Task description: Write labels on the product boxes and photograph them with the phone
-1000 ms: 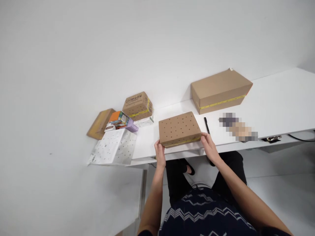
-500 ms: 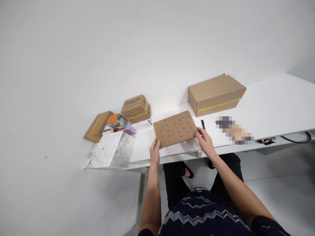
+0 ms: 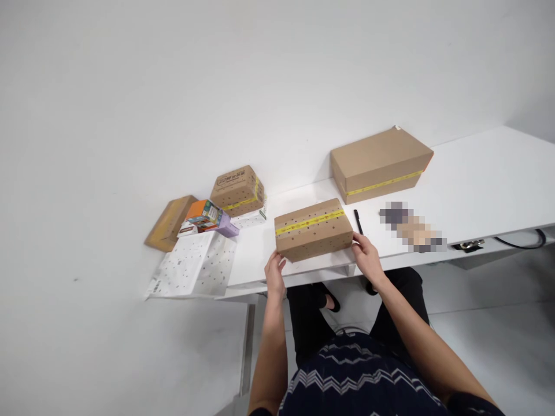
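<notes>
A small brown cardboard box (image 3: 313, 229) dotted with holes lies on the white table (image 3: 477, 185), a yellow tape strip running across its top. My left hand (image 3: 274, 273) rests at the box's near left corner, its fingers curled against the side. At the near right corner my right hand (image 3: 365, 256) grips the box with bent fingers. A black pen (image 3: 358, 221) lies just right of the box.
A larger brown box (image 3: 380, 163) with yellow tape stands behind at the right. At the left sit a printed brown box (image 3: 236, 189), a flat brown carton (image 3: 167, 222), a colourful small package (image 3: 207, 217) and a white spotted sheet (image 3: 195, 263). A blurred patch (image 3: 411, 226) lies to the right.
The holed box has been tipped up on edge and rolled over; its taped face is now on top. Both hands stayed at its near corners.
</notes>
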`<state>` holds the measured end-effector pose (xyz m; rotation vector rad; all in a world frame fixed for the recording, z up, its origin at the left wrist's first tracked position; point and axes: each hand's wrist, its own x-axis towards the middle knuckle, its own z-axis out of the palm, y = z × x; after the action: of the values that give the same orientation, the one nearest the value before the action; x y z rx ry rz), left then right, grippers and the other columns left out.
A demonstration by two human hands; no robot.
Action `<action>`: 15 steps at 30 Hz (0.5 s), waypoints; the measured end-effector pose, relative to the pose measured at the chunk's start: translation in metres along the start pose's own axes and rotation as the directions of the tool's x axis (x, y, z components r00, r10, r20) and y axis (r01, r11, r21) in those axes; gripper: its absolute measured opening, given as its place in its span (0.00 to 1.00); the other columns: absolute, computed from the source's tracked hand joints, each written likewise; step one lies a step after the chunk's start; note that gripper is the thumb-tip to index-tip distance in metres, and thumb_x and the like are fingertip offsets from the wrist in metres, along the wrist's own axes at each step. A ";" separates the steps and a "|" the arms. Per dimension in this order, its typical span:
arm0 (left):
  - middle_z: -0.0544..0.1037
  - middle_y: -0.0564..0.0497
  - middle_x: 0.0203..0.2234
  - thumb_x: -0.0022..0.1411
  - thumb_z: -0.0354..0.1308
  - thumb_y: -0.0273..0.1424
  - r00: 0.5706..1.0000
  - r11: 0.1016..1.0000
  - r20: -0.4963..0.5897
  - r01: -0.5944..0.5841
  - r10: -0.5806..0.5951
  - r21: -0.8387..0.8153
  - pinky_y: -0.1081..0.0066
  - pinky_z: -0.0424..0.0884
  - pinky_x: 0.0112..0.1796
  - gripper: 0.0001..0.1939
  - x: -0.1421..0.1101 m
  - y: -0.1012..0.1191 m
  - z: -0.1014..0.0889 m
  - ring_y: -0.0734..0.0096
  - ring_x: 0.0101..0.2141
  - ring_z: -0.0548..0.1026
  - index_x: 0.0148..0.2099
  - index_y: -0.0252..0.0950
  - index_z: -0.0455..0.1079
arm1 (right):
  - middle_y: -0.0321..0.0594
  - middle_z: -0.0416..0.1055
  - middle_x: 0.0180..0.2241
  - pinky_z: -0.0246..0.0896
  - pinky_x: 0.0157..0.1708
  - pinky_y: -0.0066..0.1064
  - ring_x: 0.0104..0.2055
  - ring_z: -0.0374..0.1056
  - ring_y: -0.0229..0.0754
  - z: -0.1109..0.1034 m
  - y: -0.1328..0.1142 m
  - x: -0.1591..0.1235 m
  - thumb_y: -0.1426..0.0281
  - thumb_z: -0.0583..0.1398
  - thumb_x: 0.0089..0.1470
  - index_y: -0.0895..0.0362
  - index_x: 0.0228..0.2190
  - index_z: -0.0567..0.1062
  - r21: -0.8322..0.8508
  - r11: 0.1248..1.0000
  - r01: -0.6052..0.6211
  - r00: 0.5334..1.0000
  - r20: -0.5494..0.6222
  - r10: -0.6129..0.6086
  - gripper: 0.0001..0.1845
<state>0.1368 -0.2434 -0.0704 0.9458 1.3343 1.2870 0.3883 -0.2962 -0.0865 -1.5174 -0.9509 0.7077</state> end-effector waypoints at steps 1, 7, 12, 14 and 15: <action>0.76 0.47 0.45 0.54 0.54 0.40 1.000 1.000 -0.019 0.006 -0.006 -0.007 0.67 0.70 0.43 0.17 0.001 0.004 0.001 0.66 0.44 0.74 0.44 0.39 0.74 | 0.45 0.71 0.50 0.60 0.53 0.47 0.53 0.66 0.49 -0.001 -0.005 0.000 0.68 0.52 0.50 0.54 0.47 0.73 0.022 1.000 -0.010 1.000 -0.024 0.011 0.23; 0.73 0.45 0.51 0.60 0.50 0.50 0.995 0.989 -0.055 -0.081 0.089 0.127 0.69 0.71 0.38 0.26 0.007 0.025 0.012 0.63 0.47 0.73 0.53 0.41 0.70 | 0.46 0.69 0.46 0.62 0.48 0.41 0.50 0.66 0.47 0.002 -0.043 0.001 0.60 0.53 0.57 0.54 0.47 0.72 0.084 0.992 0.093 0.984 -0.159 -0.078 0.20; 0.74 0.46 0.50 0.58 0.56 0.47 0.995 0.975 -0.047 -0.079 0.090 0.206 0.70 0.71 0.36 0.23 0.010 0.028 0.019 0.60 0.49 0.71 0.50 0.40 0.71 | 0.42 0.65 0.39 0.64 0.38 0.37 0.41 0.64 0.44 0.010 -0.051 0.006 0.57 0.57 0.54 0.54 0.44 0.72 0.041 0.994 0.102 0.984 -0.152 -0.095 0.19; 0.74 0.46 0.50 0.58 0.56 0.46 0.996 0.975 -0.028 -0.082 0.090 0.205 0.71 0.70 0.33 0.23 0.010 0.028 0.018 0.60 0.47 0.72 0.51 0.40 0.70 | 0.41 0.64 0.37 0.63 0.37 0.36 0.39 0.63 0.43 0.010 -0.051 0.007 0.58 0.58 0.53 0.54 0.43 0.72 0.084 0.994 0.065 0.987 -0.150 -0.052 0.19; 0.73 0.46 0.50 0.58 0.55 0.46 0.996 0.974 -0.015 -0.088 0.093 0.209 0.72 0.70 0.32 0.23 0.009 0.028 0.018 0.61 0.47 0.72 0.52 0.40 0.69 | 0.40 0.63 0.36 0.62 0.37 0.35 0.38 0.63 0.42 0.010 -0.050 0.007 0.58 0.58 0.52 0.55 0.42 0.71 0.116 0.992 0.050 0.989 -0.145 -0.033 0.19</action>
<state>0.1494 -0.2280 -0.0423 1.1503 1.4808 1.2470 0.3744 -0.2845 -0.0381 -1.4194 -0.8160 0.6062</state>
